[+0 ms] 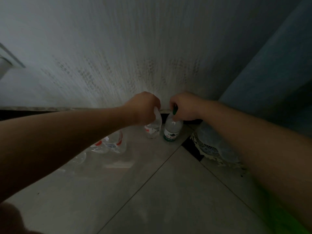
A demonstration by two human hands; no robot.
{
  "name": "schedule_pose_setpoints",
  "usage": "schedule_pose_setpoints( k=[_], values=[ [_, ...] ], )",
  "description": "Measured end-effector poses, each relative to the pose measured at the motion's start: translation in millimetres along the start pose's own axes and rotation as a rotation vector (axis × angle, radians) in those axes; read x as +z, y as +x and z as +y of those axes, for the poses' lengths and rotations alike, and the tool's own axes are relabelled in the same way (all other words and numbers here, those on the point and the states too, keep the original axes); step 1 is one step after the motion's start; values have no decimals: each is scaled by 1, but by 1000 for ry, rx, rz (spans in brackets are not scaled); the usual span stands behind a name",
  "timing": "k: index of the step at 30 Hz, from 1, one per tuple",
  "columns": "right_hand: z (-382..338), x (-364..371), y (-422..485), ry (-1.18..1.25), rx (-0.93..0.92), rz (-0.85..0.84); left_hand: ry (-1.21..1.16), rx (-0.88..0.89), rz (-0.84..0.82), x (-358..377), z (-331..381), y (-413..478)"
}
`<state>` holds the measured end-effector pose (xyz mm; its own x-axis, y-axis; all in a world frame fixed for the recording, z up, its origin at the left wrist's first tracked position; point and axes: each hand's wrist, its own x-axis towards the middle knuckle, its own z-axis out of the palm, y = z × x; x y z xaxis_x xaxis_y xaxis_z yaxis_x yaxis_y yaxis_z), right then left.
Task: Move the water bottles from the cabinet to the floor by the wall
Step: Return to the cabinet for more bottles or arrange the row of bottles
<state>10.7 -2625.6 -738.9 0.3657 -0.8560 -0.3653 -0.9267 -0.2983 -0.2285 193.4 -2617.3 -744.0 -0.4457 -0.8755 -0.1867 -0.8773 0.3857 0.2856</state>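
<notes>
Directly beneath each hand hangs its bottle, long axis near upright, at the floor's [168, 183] edge by the wall [118, 56]. The left hand [143, 108] grips the red-labelled bottle [152, 130] by its neck; the right hand [184, 107] clasps the green-capped bottle [172, 130] by its top.

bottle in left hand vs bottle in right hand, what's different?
Cap: the left-hand bottle shows a pale top under the left hand; the right-hand bottle has a green cap under the right hand. Label: the left-hand bottle's is red and white; the right-hand bottle's is green and white. Shared: both are clear plastic, gripped at the top, down at the floor beside the wall.
</notes>
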Motion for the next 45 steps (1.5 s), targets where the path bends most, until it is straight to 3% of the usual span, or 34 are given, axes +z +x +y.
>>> schedule_pose_setpoints(
  k=[14,22,45],
  values=[
    [-1,-2,-3,-45,2,6,57,-23,-102,2,-2,3],
    [-2,-1,-1,-44,0,-2,23,-167,22,6,-2,2],
    [2,-7,-4,-21,37,35,-22,-65,60,-2,2,13]
  ],
)
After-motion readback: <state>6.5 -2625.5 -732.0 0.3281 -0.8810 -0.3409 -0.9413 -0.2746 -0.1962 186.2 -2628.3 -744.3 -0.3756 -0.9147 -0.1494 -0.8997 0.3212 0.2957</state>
